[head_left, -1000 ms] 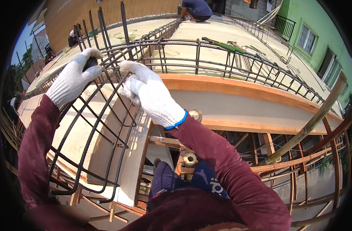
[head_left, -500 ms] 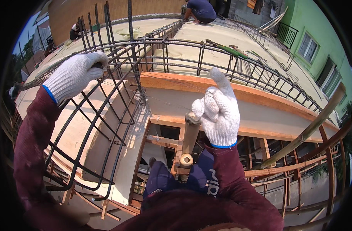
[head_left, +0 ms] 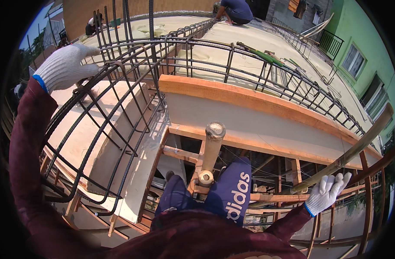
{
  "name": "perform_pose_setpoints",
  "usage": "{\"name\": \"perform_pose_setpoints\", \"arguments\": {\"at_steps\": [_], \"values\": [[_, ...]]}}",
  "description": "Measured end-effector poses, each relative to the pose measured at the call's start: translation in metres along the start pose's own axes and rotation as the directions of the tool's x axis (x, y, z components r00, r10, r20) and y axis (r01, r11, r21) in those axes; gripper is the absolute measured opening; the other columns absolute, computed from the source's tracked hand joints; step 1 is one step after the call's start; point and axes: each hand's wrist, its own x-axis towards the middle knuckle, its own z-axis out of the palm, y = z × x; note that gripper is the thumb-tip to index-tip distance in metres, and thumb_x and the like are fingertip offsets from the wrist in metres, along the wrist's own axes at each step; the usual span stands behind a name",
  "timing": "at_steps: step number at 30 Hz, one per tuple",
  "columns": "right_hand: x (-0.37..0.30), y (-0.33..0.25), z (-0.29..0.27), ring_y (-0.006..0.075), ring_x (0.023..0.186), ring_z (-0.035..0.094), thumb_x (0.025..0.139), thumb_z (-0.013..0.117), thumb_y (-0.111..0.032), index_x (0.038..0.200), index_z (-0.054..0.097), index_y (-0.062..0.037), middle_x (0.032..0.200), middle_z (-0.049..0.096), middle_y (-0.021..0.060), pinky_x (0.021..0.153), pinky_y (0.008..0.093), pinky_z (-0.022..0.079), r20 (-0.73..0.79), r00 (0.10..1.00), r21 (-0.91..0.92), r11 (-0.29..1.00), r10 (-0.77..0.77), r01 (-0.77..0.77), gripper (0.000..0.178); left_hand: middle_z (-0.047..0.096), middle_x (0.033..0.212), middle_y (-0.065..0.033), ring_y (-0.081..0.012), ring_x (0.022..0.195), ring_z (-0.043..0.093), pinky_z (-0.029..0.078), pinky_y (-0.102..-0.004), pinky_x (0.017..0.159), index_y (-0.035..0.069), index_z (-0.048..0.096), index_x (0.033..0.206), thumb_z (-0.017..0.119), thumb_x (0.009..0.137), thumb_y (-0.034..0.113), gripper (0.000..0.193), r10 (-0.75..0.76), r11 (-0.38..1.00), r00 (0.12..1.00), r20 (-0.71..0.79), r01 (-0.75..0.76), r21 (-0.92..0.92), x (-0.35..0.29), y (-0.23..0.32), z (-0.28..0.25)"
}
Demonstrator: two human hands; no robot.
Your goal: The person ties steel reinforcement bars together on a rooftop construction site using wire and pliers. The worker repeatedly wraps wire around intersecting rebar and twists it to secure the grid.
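Note:
My left hand [head_left: 64, 67], in a white knit glove with a blue cuff, is open above the left end of a rebar cage [head_left: 98, 116], thumb and fingers apart. Just below it, a small dark tangle [head_left: 84, 91] hangs at the bars; I cannot make out what it is. Far to the right, my right hand [head_left: 326, 193], gloved alike, has its fingers stretched out beside a slanting bamboo pole [head_left: 348, 149]. Thin wires [head_left: 271, 166] run across the gap between my legs and that hand; whether they touch the glove cannot be told.
An upright bamboo post [head_left: 214, 144] stands between my legs. Ahead is a formwork board with an orange timber edge [head_left: 249, 91]. Behind it lie another rebar cage [head_left: 232, 64] and green-handled cutters [head_left: 266, 57]. Timber framing [head_left: 180, 154] surrounds openings below me. A person [head_left: 236, 11] crouches at the back.
My right hand has swung from the middle, above the bamboo post, down to the far right, its fingers straightening. My left hand has moved slightly left and its fingers have opened.

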Motion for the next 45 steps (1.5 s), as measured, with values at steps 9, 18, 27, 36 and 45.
{"name": "perform_pose_setpoints", "arguments": {"at_steps": [9, 18, 27, 36, 45], "values": [[-0.058, 0.082, 0.121, 0.0164, 0.068, 0.061, 0.096, 0.071, -0.014, 0.120, 0.065, -0.0006, 0.107, 0.068, 0.0153, 0.057, 0.0273, 0.053, 0.066, 0.992, -0.183, 0.979, 0.104, -0.090, 0.028, 0.052, 0.146, -0.0244, -0.0324, 0.133, 0.057, 0.044, -0.0446, 0.112, -0.002, 0.044, 0.151, 0.070, 0.087, 0.059, 0.091, 0.587, 0.686, 0.790, 0.178, -0.369, -0.628, -0.144, 0.077, -0.040], [-0.091, 0.090, 0.216, 0.0275, 0.085, 0.074, 0.084, 0.070, -0.002, 0.123, 0.073, -0.0093, 0.100, 0.078, 0.0070, 0.079, 0.0377, 0.057, 0.888, 0.273, -0.413, 0.902, 0.369, 0.126, 0.040, 0.051, 0.145, -0.0225, -0.0420, 0.129, 0.057, 0.041, -0.0557, 0.114, 0.004, 0.019, 0.162, 0.050, 0.093, 0.076, 0.105, -0.183, -0.659, 0.983, -0.021, -0.139, -0.739, -0.157, 0.230, 0.105], [-0.082, 0.034, 0.173, 0.0306, 0.071, 0.074, 0.096, 0.062, -0.014, 0.134, 0.061, 0.0003, 0.086, 0.076, 0.0130, 0.065, 0.0383, 0.058, 0.502, 0.206, -0.861, 0.509, 0.840, 0.023, 0.040, 0.035, 0.059, 0.0051, -0.0081, 0.047, 0.033, 0.032, -0.0258, 0.045, 0.009, 0.057, 0.097, 0.037, 0.111, 0.049, 0.047, 0.128, -0.958, 0.992, -0.013, 0.120, -0.259, -0.098, 0.288, 0.117], [-0.106, 0.023, 0.084, 0.0357, 0.069, 0.070, 0.094, 0.068, -0.026, 0.098, 0.074, -0.0131, 0.073, 0.069, 0.0146, 0.060, 0.0434, 0.053, 0.267, 0.465, -0.901, 0.049, 0.844, 0.430, 0.014, 0.037, 0.059, 0.0041, -0.0086, 0.047, 0.032, 0.033, -0.0261, 0.047, 0.009, 0.056, 0.094, 0.041, 0.111, 0.048, 0.046, 0.140, -0.954, 0.979, -0.150, 0.093, -0.285, -0.052, 0.323, 0.134], [-0.181, 0.062, 0.043, 0.0392, 0.080, 0.071, 0.099, 0.064, -0.032, 0.105, 0.074, -0.0144, 0.082, 0.071, 0.0175, 0.067, 0.0465, 0.055, 0.153, 0.474, -0.978, 0.064, 0.867, 0.198, 0.021, 0.044, 0.072, 0.0042, -0.0045, 0.052, 0.036, 0.036, -0.0224, 0.052, 0.001, 0.060, 0.127, 0.043, 0.113, 0.039, 0.044, -0.064, -0.898, 0.998, 0.014, -0.052, -0.436, -0.010, 0.280, 0.156]]}}
